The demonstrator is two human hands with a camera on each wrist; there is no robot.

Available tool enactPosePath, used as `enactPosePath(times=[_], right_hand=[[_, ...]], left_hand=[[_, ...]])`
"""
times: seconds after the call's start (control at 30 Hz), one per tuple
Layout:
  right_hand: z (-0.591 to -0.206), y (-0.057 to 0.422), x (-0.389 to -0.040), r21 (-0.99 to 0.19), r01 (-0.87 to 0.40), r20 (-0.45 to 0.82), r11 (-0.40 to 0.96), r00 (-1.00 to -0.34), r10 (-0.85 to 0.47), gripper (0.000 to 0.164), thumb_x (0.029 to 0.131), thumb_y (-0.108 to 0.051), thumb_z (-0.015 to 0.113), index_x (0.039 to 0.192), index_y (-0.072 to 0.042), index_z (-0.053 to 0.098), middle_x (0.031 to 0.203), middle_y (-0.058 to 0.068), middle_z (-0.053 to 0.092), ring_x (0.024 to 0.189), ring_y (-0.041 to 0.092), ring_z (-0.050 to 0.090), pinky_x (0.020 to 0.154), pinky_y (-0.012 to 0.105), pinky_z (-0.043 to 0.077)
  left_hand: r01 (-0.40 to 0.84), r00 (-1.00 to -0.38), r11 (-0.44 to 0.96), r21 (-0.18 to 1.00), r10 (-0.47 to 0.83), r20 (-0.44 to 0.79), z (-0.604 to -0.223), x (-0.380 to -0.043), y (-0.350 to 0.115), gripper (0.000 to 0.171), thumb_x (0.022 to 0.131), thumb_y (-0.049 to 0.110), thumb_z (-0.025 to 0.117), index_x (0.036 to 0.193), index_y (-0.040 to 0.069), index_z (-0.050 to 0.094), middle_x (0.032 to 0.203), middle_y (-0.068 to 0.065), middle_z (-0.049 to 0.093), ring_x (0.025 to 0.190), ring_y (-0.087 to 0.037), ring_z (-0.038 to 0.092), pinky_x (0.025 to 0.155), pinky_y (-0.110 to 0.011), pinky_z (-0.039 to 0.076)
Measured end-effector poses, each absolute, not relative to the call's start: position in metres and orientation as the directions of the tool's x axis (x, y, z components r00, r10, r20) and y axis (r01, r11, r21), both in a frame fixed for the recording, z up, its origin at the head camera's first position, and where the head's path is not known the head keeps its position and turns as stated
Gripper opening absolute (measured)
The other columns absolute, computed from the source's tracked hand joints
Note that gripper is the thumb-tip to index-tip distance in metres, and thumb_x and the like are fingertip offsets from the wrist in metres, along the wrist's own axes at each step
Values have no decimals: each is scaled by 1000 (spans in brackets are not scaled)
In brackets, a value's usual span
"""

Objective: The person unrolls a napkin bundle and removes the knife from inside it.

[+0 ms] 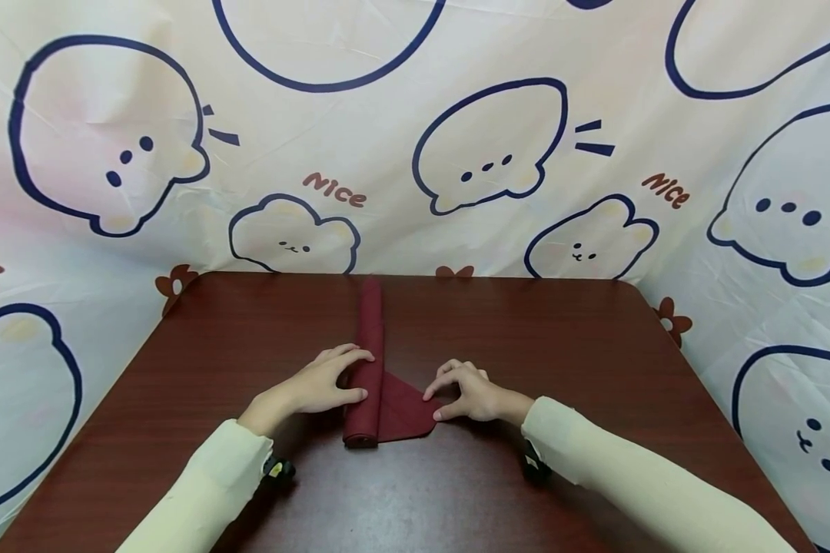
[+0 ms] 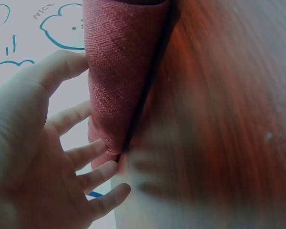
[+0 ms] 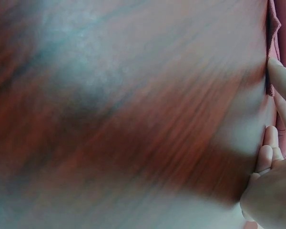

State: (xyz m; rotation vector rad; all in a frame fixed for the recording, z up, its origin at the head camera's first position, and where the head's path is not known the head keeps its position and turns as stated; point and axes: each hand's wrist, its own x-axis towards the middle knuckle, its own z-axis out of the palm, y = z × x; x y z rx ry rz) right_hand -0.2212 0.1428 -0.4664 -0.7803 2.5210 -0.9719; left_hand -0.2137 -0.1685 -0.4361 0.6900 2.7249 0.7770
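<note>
A dark red cloth point(image 1: 369, 326), rolled into a long tube, lies on the brown table, pointing away from me. From its near right side a flat, pointed flap point(image 1: 404, 411) spreads out. My left hand point(image 1: 318, 382) rests against the roll from the left, thumb and index finger apart on top of it. In the left wrist view its fingers point(image 2: 99, 176) are spread and nearly straight beside the woven roll. My right hand point(image 1: 473, 392) pinches the flap's outer corner between thumb and index finger. The right wrist view has the thumb point(image 3: 280, 76) at the flap's edge, other fingers curled.
The brown wooden table point(image 1: 526, 330) has rounded far corners. A pale curtain point(image 1: 387, 138) with cartoon faces hangs behind it and along both sides. Dark wrist devices show under both cream sleeves point(image 1: 210, 480).
</note>
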Motion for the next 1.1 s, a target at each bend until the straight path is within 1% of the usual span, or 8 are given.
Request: enactPosePath(times=[0.37,0.7,0.93,1.1], right_hand=[[-464,140,-221,-693,-375,-98,616,-797,-596,25,80,-23,86,103,-25,79,126,3,56,122,27,41,99,56,25],[-464,141,-222,-695,-382,-91,609,-794,-601,24,80,-23,86,104,-25,79,125,4,57,122,28,42,98,56,26],[-466,144,-222,-704,-374,-92,604,-795,-599,24,80,-22,85,103,-24,79,125,5,56,123,30,41,98,57,25],[-467,143,-222,-706,-371,-94,603,-795,-600,24,80,-23,86,103,-25,79,124,4,56,123,30,41,98,58,25]], left_hand=[[370,-868,729,576,493,-67,-434,-211,-177,55,91,28,69,142,16,52,152,-17,45,141,-46,36,108,-68,37],[358,-868,733,578,489,-82,-432,-209,-181,56,93,27,67,144,13,50,152,-18,45,141,-45,36,111,-67,35],[350,-862,729,588,497,-103,-431,-210,-178,58,93,32,67,145,15,49,152,-17,44,143,-45,34,112,-66,33],[340,-866,737,584,487,-111,-430,-209,-177,58,93,37,67,144,17,50,153,-16,44,143,-44,34,111,-67,34]])
